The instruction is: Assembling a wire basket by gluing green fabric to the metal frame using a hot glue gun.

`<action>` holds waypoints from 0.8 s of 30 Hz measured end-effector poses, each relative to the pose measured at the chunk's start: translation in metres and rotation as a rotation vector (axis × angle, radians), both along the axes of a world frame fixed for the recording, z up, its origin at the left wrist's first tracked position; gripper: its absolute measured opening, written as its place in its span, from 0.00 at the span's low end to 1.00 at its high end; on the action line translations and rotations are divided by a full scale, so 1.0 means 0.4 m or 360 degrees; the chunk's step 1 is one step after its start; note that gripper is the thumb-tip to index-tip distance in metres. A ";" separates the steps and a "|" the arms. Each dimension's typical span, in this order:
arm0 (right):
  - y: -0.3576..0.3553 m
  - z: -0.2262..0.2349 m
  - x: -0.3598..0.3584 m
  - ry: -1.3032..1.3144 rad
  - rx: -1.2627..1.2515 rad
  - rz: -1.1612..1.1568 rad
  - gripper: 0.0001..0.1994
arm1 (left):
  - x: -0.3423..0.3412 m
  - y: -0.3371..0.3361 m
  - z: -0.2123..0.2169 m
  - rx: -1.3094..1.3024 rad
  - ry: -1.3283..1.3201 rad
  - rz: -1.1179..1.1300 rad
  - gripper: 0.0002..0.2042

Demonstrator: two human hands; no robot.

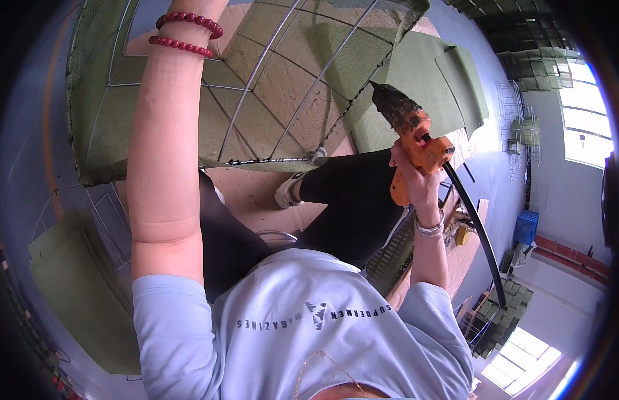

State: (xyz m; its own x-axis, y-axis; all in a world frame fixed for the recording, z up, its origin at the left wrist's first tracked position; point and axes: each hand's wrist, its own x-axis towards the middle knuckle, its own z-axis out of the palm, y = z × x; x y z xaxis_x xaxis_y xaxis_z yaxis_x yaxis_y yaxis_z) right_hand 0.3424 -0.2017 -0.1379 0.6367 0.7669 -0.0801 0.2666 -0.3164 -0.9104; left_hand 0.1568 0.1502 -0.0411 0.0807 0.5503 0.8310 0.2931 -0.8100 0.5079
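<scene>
Off the mesh-covered wire frame point(259, 77)'s right edge, I see my right hand point(425, 187) clamped on an orange glue gun point(435, 153), its nozzle slanting up-left at that edge; my left hand's out of view, grip untold.

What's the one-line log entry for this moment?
right hand: gripping orange glue gun | nozzle: near mesh-covered wire frame | left hand: out of view

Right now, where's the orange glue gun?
In the head view, the orange glue gun is right of centre, above the right thigh in the picture, gripped in the right hand, its blackened nozzle beside the wire frame's black-smeared edge.
</scene>
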 end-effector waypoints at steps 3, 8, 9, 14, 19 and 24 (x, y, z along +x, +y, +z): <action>0.005 0.002 0.000 -0.0027 0.0003 -0.0026 0.13 | -0.001 0.002 0.003 0.0029 -0.0002 0.0011 0.16; 0.012 0.008 0.006 -0.0109 -0.0126 -0.0024 0.14 | -0.004 0.005 0.003 0.0022 0.0013 0.0033 0.16; 0.012 0.008 0.007 -0.0105 -0.0125 -0.0032 0.14 | -0.003 -0.001 0.006 -0.0043 -0.0016 0.0000 0.16; 0.006 0.014 0.000 -0.0091 -0.0108 -0.0028 0.15 | -0.006 0.007 0.004 -0.0014 -0.0022 -0.0019 0.16; 0.001 0.020 0.001 -0.0083 -0.0236 -0.0008 0.16 | -0.001 0.007 0.005 -0.0032 0.0013 0.0000 0.17; 0.002 0.017 0.001 -0.0158 -0.0272 -0.0050 0.15 | -0.004 0.005 0.004 0.0004 0.0026 0.0023 0.17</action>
